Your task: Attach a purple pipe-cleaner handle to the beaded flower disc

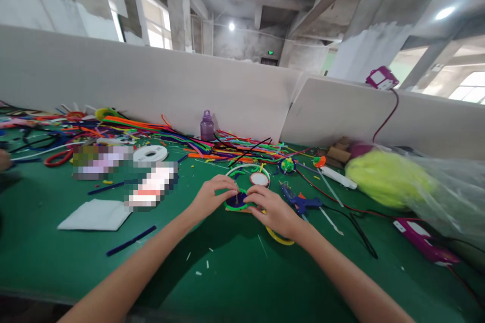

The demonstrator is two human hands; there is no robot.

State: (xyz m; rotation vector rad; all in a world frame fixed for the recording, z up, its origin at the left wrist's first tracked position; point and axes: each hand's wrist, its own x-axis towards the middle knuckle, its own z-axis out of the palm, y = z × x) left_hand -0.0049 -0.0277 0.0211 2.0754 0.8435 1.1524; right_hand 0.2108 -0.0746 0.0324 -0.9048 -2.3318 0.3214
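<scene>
Both sides of a green-rimmed disc (235, 205) on the counter (261, 287) are flanked by the left hand (212, 197) and right hand (273, 210), loosely curled, grip unclear, seemingly for steadying. At three o'clock, a glue gun (303, 204) is laid, presumably for reach; farther, at eleven, a bottle (207, 128).

Left grip (212, 198) near right grip (273, 208), fingers (224, 183) bent
</scene>
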